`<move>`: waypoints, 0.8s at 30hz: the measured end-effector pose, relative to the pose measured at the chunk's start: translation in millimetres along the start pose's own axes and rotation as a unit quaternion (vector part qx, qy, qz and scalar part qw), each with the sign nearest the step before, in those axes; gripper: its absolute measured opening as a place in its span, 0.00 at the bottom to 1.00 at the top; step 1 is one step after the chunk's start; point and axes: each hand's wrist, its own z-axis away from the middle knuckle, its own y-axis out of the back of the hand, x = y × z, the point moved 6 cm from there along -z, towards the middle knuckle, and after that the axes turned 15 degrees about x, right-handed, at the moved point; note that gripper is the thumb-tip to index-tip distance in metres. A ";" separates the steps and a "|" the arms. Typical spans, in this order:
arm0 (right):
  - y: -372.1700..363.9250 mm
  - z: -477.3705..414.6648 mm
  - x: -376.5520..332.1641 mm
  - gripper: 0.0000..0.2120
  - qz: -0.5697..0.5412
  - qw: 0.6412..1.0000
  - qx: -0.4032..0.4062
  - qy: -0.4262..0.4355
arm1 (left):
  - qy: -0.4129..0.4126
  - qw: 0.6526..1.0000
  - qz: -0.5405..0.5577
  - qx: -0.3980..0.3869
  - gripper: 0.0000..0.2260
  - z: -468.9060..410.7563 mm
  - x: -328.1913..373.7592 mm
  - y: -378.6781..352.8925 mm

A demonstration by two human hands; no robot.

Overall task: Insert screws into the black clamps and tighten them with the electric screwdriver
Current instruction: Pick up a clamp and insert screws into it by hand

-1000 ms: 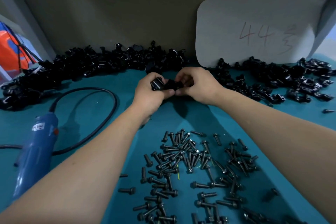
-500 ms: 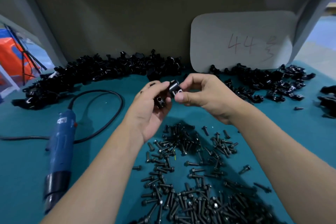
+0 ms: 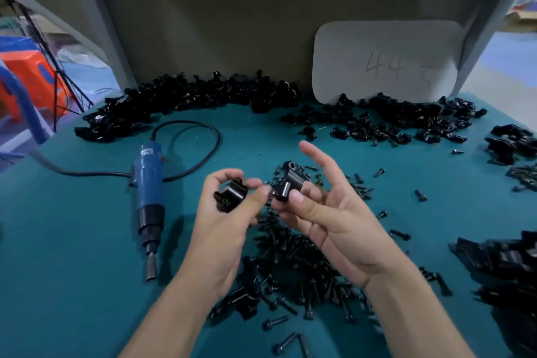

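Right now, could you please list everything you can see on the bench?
table: one, teal, under everything
electric screwdriver: one, blue, lying at the left
cable: one, black, looping behind the screwdriver
loose clamps: many, black, piled along the back and right edge
screws: many, black, scattered across the near middle
card: one, pale grey, marked 44, leaning at the back right
left clamp: one, black, raised above the screws
right clamp: one, black, raised beside it
left hand: grips the left clamp
right hand: pinches the right clamp, forefinger straight
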 end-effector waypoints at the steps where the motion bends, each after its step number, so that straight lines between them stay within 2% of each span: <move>1: -0.3 0.7 4.3 0.28 0.009 1.000 0.003 0.006 | -0.012 1.000 -0.018 -0.005 0.23 -0.1 -5.7 5.3; 3: 2.0 -1.2 12.7 0.25 0.010 0.999 0.030 0.010 | -0.071 0.992 -0.101 -0.026 0.24 -3.1 -11.7 10.7; 5: 7.2 -5.7 17.9 0.22 -0.004 0.998 0.058 0.010 | -0.136 0.973 -0.180 -0.052 0.17 -6.7 -14.8 11.4; 7: 13.7 -9.7 19.0 0.20 -0.013 0.997 0.078 0.017 | -0.166 0.968 -0.177 -0.061 0.10 -9.7 -16.0 11.6; 10: 25.3 -13.6 21.2 0.18 -0.043 0.993 0.106 0.012 | -0.224 0.954 -0.188 -0.061 0.09 -10.1 -10.8 12.7; 12: 27.5 -15.0 24.4 0.21 -0.053 0.993 0.105 0.005 | -0.217 0.958 -0.177 -0.068 0.12 -9.3 -10.0 12.9; 15: 24.0 -15.5 28.3 0.24 -0.010 0.996 0.085 0.013 | -0.202 0.967 -0.128 -0.093 0.18 -9.0 -10.0 12.0; 20: 17.8 -13.3 30.7 0.24 0.052 0.997 0.056 0.026 | -0.267 0.947 -0.150 -0.091 0.15 -5.0 -5.7 10.4; 24: 14.8 -12.5 28.5 0.21 0.089 0.992 0.063 0.058 | -0.256 0.953 -0.129 -0.103 0.15 -4.2 -4.2 6.9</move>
